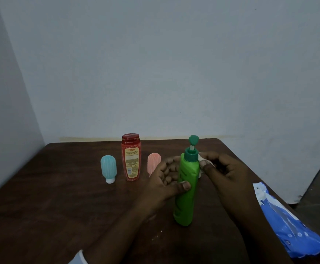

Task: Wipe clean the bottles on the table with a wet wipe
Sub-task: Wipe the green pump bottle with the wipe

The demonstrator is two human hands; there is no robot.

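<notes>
A dark brown wooden table [50,206] is filling the lower view, its far edge sitting close against a pale blue-grey back wall [174,73]. A left wall [1,111] is meeting it beyond the table's far left corner. A yellowish strip [98,139] is running along the wall's foot. Dim, even light is falling throughout. Past the right edge a dark area [319,187] is showing - floor or door, unclear.

Pump bottle [186,197] left of wipes pack [288,221] (on table [60,206]).
</notes>
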